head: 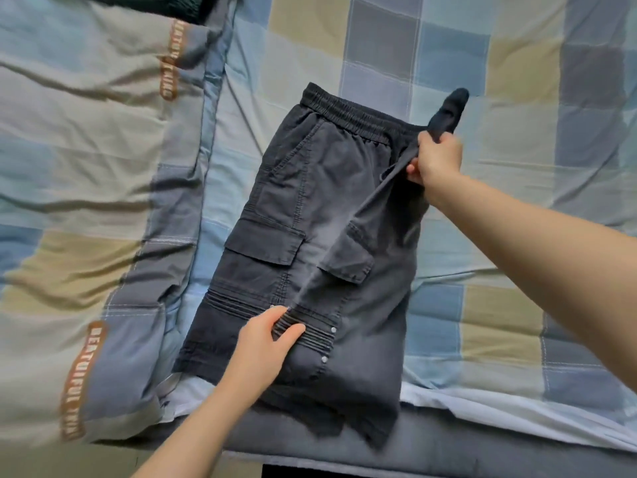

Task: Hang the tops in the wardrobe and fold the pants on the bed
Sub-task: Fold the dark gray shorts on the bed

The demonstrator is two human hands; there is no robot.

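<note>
Pants (310,243) lie folded, legs hidden beneath; right hand (436,160) covers waistband corner.

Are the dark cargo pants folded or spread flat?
Partly folded: the cargo pants are doubled lengthwise, both pockets stacked near; hands hold the fold.

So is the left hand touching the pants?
Touching. The head view shows the left hand pinching the ribbed knee panel of the pants, thumb on top of the fabric and no gap.
</note>
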